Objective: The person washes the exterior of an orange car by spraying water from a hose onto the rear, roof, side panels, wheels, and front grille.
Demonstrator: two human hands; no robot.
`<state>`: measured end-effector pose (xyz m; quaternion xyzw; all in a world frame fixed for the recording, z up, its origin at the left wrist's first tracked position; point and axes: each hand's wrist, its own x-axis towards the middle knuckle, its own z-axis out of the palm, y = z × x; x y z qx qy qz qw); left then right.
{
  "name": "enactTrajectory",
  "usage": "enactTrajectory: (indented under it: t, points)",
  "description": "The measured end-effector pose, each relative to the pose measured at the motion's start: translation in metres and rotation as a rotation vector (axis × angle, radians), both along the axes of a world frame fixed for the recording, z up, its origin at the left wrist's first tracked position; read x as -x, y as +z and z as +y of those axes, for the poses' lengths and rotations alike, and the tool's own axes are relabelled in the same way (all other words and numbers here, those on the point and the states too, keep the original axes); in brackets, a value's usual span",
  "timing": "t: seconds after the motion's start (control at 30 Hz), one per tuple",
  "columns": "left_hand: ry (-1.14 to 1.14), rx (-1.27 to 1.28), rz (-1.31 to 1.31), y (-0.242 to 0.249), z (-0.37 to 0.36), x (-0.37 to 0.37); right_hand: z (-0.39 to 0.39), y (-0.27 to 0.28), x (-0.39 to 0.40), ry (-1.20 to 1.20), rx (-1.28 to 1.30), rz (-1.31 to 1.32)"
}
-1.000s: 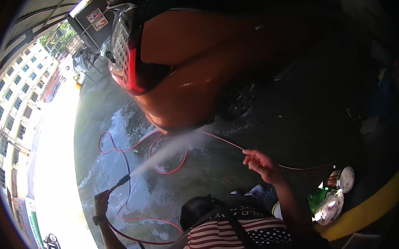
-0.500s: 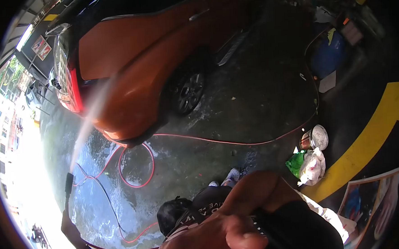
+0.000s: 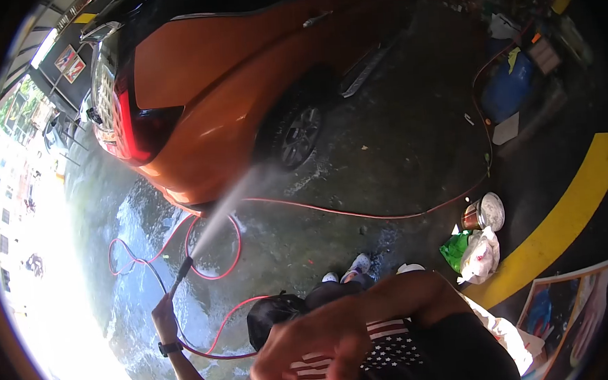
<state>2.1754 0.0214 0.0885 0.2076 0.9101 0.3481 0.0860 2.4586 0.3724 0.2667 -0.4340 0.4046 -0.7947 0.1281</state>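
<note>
Bare left hand: closed in a firm grip, knuckles outward | left forearm: reaching forward, out to the left, wrist nearly straight | bare right hand: close before the chest, blurred, thumb apart from bent fingers, holding nothing visible | right arm: bent, crossing inward

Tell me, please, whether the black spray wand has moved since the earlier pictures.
Yes, the wand has moved right in view: its tip was left of the red tail light of the orange car and is now right of it.
</note>
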Motion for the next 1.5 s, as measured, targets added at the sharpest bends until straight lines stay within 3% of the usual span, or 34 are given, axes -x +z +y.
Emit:
enactTrajectory:
  t: [0.07, 0.13, 0.17, 0.2, 0.23, 0.27, 0.3, 0.33, 0.37, 0.4, 0.43, 0.47, 0.53, 0.6, 0.67, 0.7, 0.77, 0.8, 0.87, 0.93, 1.0, 1.03, 1.07, 1.2, 1.33, 1.4, 1.47, 1.5]
  points:
    - [0.053, -0.100, 0.083, 0.008, 0.012, 0.007, 0.009, -0.053, 0.002, -0.376, -0.265, -0.065]
    - [0.029, -0.146, 0.203, 0.035, 0.020, 0.015, 0.029, -0.114, -0.005, -0.660, -0.491, -0.375]
    - [0.065, -0.192, 0.199, 0.059, 0.030, 0.009, 0.038, -0.160, -0.011, -0.843, -0.430, -0.502]
    - [0.099, -0.237, 0.197, 0.082, 0.041, 0.002, 0.051, -0.208, -0.022, -1.003, -0.545, -0.746]
    - [0.089, -0.304, 0.237, 0.095, 0.044, 0.002, 0.063, -0.255, -0.037, -1.138, -0.362, -0.977]
    - [0.078, -0.370, 0.278, 0.106, 0.047, 0.002, 0.076, -0.315, -0.061, -1.378, -0.514, -1.104]
    - [0.071, -0.405, 0.300, 0.117, 0.052, -0.003, 0.083, -0.345, -0.090, -1.480, -0.326, -1.183]
    - [0.074, -0.404, 0.308, 0.119, 0.055, -0.003, 0.095, -0.390, -0.130, -1.493, -0.439, -1.324]
    - [0.087, -0.411, 0.323, 0.121, 0.057, -0.003, 0.094, -0.420, -0.168, -1.535, -0.477, -1.332]
    - [0.100, -0.418, 0.338, 0.121, 0.059, -0.001, 0.102, -0.526, -0.228, -1.679, -0.915, -1.040]
    - [0.080, -0.397, 0.338, 0.113, 0.057, 0.005, 0.097, -0.533, -0.256, -1.626, -0.409, -1.661]
    - [0.109, -0.362, 0.345, 0.094, 0.050, 0.020, 0.081, -0.512, -0.272, -1.625, -0.382, -1.859]
    - [0.076, -0.277, 0.321, 0.082, 0.062, 0.014, 0.065, -0.542, -0.321, -1.492, -0.106, -2.102]
    - [-0.008, -0.258, 0.342, 0.042, 0.057, 0.027, 0.037, -0.584, -0.372, -1.499, -0.039, -2.066]
    - [-0.061, -0.214, 0.245, 0.031, 0.070, 0.011, 0.018, -0.579, -0.369, -1.456, -0.319, -2.310]
    - [-0.063, -0.187, 0.200, 0.016, 0.070, 0.009, 0.014, -0.573, -0.374, -1.451, -0.326, -2.304]
    - [-0.082, -0.130, 0.135, -0.020, 0.071, 0.006, 0.014, -0.566, -0.383, -1.262, 0.205, -2.107]
    - [-0.100, -0.098, 0.115, -0.028, 0.074, 0.000, 0.014, -0.563, -0.379, -1.257, 0.197, -2.105]
    - [-0.131, -0.011, 0.137, -0.018, 0.099, -0.021, 0.006, -0.563, -0.365, -1.352, -0.160, -1.952]
    - [-0.120, 0.055, 0.102, -0.026, 0.107, -0.020, 0.015, -0.575, -0.363, -1.353, -0.164, -1.970]
    - [-0.127, -0.014, 0.144, -0.024, 0.115, -0.007, 0.029, -0.564, -0.353, -1.270, 0.040, -1.854]
    - [-0.128, -0.084, 0.179, -0.023, 0.120, -0.001, 0.040, -0.552, -0.335, -1.317, -0.271, -2.043]
    - [-0.117, -0.138, 0.131, 0.000, 0.131, 0.000, 0.049, -0.534, -0.325, -1.321, -0.262, -2.043]
    - [-0.115, -0.192, 0.489, 0.070, 0.160, 0.032, 0.076, -0.516, -0.320, -1.478, -0.203, -2.037]
    - [-0.051, -0.421, 0.418, 0.145, 0.202, 0.014, 0.097, -0.518, -0.328, -1.559, -0.110, -1.954]
    - [-0.035, -0.272, 0.446, 0.157, 0.220, 0.009, 0.105, -0.525, -0.333, -1.497, 0.026, -2.068]
    - [-0.080, 0.042, 0.761, 0.120, 0.224, 0.040, 0.105, -0.561, -0.357, -1.398, 0.008, -2.040]
    - [-0.139, 0.004, 0.710, 0.130, 0.253, 0.007, 0.106, -0.574, -0.365, -1.341, 0.133, -2.058]
